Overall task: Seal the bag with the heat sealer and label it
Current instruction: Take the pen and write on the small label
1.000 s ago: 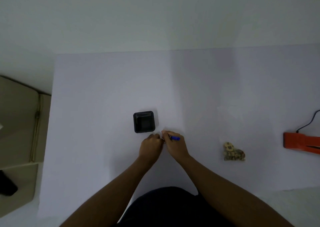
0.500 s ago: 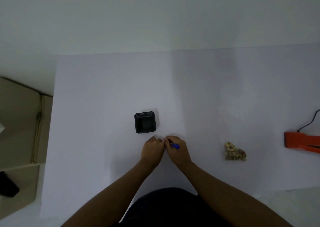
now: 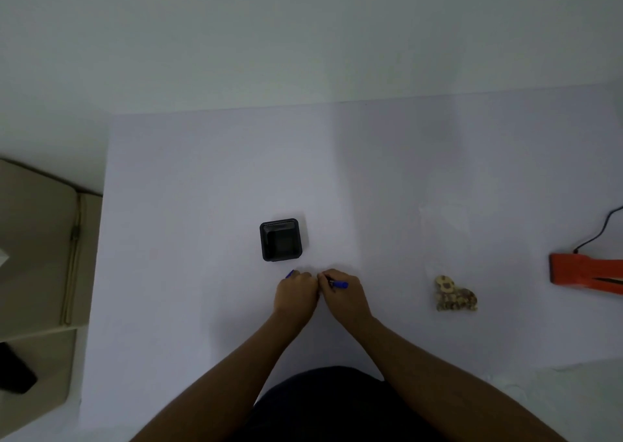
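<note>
the bag [image 3: 455,294] lies flat on the white counter [image 3: 202,178], to the right of the hands and well apart from them; it is clear, with a clump of small tan and brown pieces inside, and no writing or label on it can be read. farther right, at the frame edge, sits the orange sealer [image 3: 583,273], its jaw parted toward the right and a black cord [image 3: 598,232] running up from its near end; no brand on it is legible. the hands meet at the counter's middle, knuckles touching, both curled into loose fists with the backs up. the right hand [image 3: 344,293] is closed around a blue pen [image 3: 338,284], whose barrel sticks out to the right over the fingers. the left hand [image 3: 295,293] is closed too, and a small blue piece [image 3: 290,273], likely the cap, pokes out at its upper left; how it is pinched cannot be told. both forearms are bare and angle in from the bottom of the view. just beyond the left hand, apart from it, stands a black square tray [image 3: 280,239], open side up. off the counter's left edge is a beige chair [image 3: 37,239] with a dark object [image 3: 15,371] on it.
</note>
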A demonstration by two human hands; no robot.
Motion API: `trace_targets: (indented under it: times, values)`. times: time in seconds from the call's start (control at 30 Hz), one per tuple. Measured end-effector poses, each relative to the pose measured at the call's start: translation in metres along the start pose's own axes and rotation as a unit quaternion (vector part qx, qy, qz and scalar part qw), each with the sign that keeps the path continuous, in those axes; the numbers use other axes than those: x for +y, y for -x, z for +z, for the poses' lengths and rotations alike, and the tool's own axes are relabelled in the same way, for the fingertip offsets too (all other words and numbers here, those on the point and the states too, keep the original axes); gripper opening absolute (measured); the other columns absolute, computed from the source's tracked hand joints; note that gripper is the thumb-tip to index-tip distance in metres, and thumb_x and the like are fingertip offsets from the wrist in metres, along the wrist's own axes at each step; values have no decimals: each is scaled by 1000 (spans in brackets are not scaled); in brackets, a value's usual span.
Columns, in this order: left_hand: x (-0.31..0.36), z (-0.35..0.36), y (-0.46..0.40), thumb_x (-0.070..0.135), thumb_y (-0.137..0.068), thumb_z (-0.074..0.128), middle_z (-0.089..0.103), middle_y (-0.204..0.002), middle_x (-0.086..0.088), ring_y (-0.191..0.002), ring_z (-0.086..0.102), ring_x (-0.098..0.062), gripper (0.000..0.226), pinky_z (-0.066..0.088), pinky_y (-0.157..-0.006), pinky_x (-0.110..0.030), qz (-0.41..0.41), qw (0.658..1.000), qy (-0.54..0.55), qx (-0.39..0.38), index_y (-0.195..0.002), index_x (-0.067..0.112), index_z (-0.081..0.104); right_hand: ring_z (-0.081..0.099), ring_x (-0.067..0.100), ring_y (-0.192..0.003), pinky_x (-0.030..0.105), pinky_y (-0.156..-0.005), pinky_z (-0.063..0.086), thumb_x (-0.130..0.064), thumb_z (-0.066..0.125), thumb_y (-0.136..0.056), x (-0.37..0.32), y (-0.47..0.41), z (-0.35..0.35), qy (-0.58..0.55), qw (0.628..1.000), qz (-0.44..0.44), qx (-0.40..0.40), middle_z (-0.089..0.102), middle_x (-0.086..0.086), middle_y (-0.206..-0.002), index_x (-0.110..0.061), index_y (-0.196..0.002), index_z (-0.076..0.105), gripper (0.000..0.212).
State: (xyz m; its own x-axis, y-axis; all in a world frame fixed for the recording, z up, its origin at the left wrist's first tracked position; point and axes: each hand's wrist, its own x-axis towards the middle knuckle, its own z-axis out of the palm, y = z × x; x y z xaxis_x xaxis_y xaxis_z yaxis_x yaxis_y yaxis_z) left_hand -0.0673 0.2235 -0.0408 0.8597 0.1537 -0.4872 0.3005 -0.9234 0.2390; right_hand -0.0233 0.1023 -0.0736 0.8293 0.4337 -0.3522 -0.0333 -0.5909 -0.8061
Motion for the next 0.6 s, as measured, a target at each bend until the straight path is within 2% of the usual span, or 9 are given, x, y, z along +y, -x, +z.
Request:
trace_targets:
  times: [0.1,0.17,0.3,0.43,0.6]
  values:
    - [0,-3,-1,9,-98,49,69,-95,-8,-87,66,-21,19,55,-77,-30,-19,1000,8,-9,-92,9,67,61,23,-60,31,-61,52,-16,54,-98,2,-1,2,-5,1000,3,2,65,11,-68,-3,-75,65,29]
    - [2,-4,-1,10,-98,48,69,-95,-8,-87,65,-21,20,54,-77,-29,-26,1000,14,-10,-92,10,68,61,25,-60,33,-60,52,-19,52,-97,5,-1,3,4,1000,6,1,65,13,-68,-2,-75,65,30]
    - [5,-5,0,7,-97,50,69,-97,-8,-92,65,-21,18,54,-79,-29,-37,999,13,-11,-93,11,68,59,26,-59,32,-59,50,-13,56,-97,9,0,2,13,1000,19,-6,63,13,-67,-2,-74,64,27]
    - [5,-4,1,7,-97,51,69,-98,-8,-92,65,-20,18,54,-79,-29,-47,999,15,-12,-94,11,68,52,18,-58,28,-60,45,-13,55,-98,8,0,1,32,999,23,-32,58,7,-66,-11,-70,60,28]
    - [6,-5,1,8,-97,51,68,-99,-9,-88,66,-20,18,54,-77,-28,-57,998,27,-9,-95,11,68,50,14,-59,23,-61,44,-13,55,-98,8,-1,1,33,999,20,-38,57,5,-67,-3,-74,63,27]
